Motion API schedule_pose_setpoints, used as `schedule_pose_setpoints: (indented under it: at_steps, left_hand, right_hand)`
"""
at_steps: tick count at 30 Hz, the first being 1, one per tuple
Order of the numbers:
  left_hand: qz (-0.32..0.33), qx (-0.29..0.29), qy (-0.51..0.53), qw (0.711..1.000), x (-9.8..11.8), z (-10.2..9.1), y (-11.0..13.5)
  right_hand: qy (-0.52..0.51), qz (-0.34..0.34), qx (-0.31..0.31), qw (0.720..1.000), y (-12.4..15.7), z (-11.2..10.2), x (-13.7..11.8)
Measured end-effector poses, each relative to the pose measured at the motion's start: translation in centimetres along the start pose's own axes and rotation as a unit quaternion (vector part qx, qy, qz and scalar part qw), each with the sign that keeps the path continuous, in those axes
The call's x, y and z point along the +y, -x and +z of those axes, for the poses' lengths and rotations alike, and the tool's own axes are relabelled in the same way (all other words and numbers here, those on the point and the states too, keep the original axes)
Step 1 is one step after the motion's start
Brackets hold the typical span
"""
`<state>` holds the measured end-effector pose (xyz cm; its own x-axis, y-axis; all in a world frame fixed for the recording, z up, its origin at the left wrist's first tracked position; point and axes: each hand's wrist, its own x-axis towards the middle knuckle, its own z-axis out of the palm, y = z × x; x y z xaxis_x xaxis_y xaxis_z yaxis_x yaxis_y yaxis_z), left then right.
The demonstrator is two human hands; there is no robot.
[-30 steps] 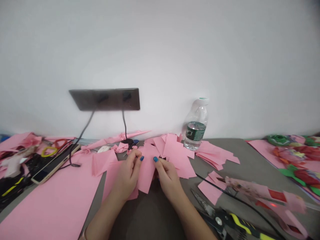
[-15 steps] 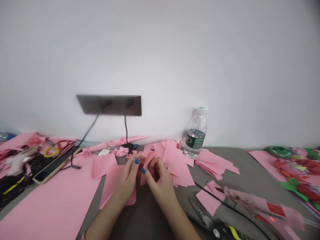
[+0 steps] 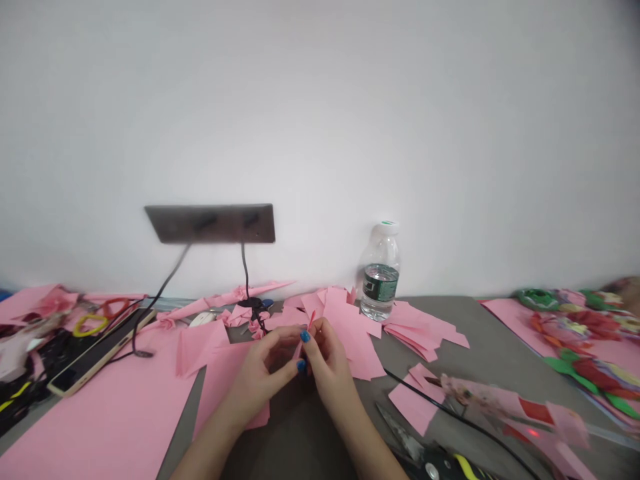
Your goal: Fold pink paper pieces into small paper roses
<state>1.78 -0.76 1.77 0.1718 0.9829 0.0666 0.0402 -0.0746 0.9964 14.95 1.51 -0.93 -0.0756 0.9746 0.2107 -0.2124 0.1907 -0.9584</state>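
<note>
My left hand (image 3: 263, 373) and my right hand (image 3: 327, 363) meet over the grey table (image 3: 500, 347), fingers pinched together on a small folded piece of pink paper (image 3: 306, 337) that sticks up between them. Both thumbs have blue nails. A pile of cut pink paper pieces (image 3: 350, 327) lies just behind the hands. A pink sheet (image 3: 225, 383) lies under my left wrist.
A water bottle (image 3: 380, 272) stands by the wall. A large pink sheet (image 3: 95, 420) and a phone (image 3: 95, 360) on a cable lie left. Pliers (image 3: 425, 450), a glue gun (image 3: 495, 400) and its cable (image 3: 450, 410) lie right. Paper flowers (image 3: 585, 333) lie far right.
The wide pink piece held between spread hands has been folded small. Both hands have come together and now pinch it upright. The view has tilted up slightly.
</note>
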Motion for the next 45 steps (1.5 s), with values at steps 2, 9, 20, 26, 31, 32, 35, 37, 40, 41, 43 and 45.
schedule_pose_setpoints:
  at_steps: [2,9,20,26,31,32,35,37,40,41,43,45]
  left_hand:
    - [0.002,-0.011,0.014,1.0,0.1,-0.2,0.0]
    - [-0.018,0.017,0.01,1.0,0.2,-1.2,0.0]
    - [-0.012,0.066,0.008,0.998,-0.6,-2.1,-0.4]
    - [0.005,0.014,-0.04,0.999,-0.5,-1.7,0.2]
    - [-0.019,0.031,-0.172,0.985,-0.7,-1.0,0.8]
    - [-0.014,0.029,-0.18,0.983,-0.8,-1.0,0.9]
    - [-0.002,0.069,-0.181,0.981,-0.9,-1.5,0.7]
    - [0.004,0.127,-0.19,0.973,-0.8,-1.8,0.4]
    - [0.019,0.141,-0.191,0.971,-0.4,-2.3,-0.1]
    - [0.017,0.126,-0.166,0.978,-0.2,-2.4,-0.2]
    - [0.002,0.09,-0.127,0.988,0.0,-2.8,-0.4]
    - [-0.007,0.069,-0.115,0.991,0.1,-3.2,-0.4]
  right_hand:
    - [0.004,-0.007,-0.003,1.0,0.1,0.0,0.1]
    - [-0.005,0.012,0.018,1.0,0.4,0.4,0.2]
    - [-0.035,0.034,0.06,0.997,-0.3,-0.7,0.0]
    - [-0.012,-0.009,0.031,0.999,-0.6,-0.9,-0.3]
    - [-0.018,0.003,-0.038,0.999,-0.3,-0.1,-0.5]
    - [-0.008,0.003,-0.044,0.999,-0.2,0.0,-0.4]
    - [0.042,-0.001,-0.001,0.999,-0.1,0.0,-0.2]
    - [0.057,-0.016,0.044,0.997,-0.3,-0.3,0.1]
    - [0.017,-0.034,0.055,0.998,-0.6,-0.9,0.3]
    - [-0.002,-0.031,0.053,0.998,-0.7,-1.1,0.2]
    - [-0.034,-0.012,0.054,0.998,-0.8,-1.3,0.0]
    - [-0.055,0.01,0.043,0.997,-0.8,-1.5,-0.2]
